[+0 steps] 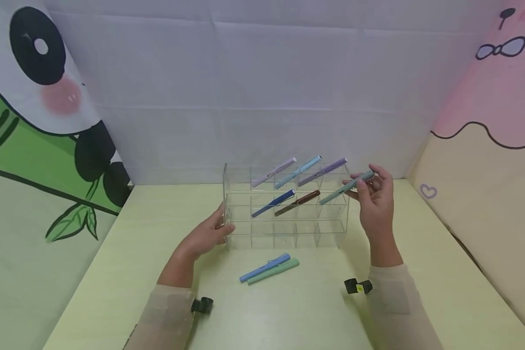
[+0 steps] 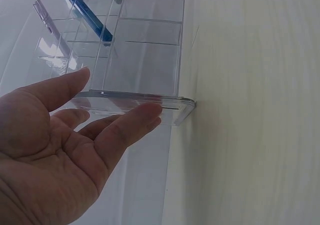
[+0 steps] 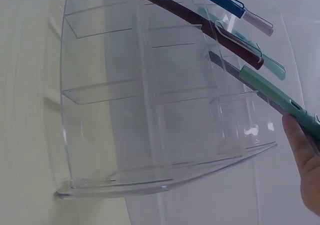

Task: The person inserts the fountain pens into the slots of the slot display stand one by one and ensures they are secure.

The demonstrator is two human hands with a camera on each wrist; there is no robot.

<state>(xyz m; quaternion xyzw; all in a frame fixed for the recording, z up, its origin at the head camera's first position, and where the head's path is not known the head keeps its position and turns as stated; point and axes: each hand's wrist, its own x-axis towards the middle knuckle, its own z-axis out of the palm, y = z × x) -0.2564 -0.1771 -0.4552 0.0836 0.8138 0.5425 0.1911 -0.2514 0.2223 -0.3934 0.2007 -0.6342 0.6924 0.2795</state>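
Observation:
A clear acrylic pen rack with stepped tiers stands on the table. My left hand holds its left side, the fingers around the side panel's edge in the left wrist view. At the right end, my right hand pinches a grey-green pen by its upper part, its lower end at the middle tier. A dark blue pen and a brown pen lean in that tier. Behind them lean a lilac pen, a light blue pen and a purple pen.
In front of the rack, a blue pen and a light green pen lie side by side on the pale table. A white backdrop rises behind. Cartoon-printed panels flank both sides.

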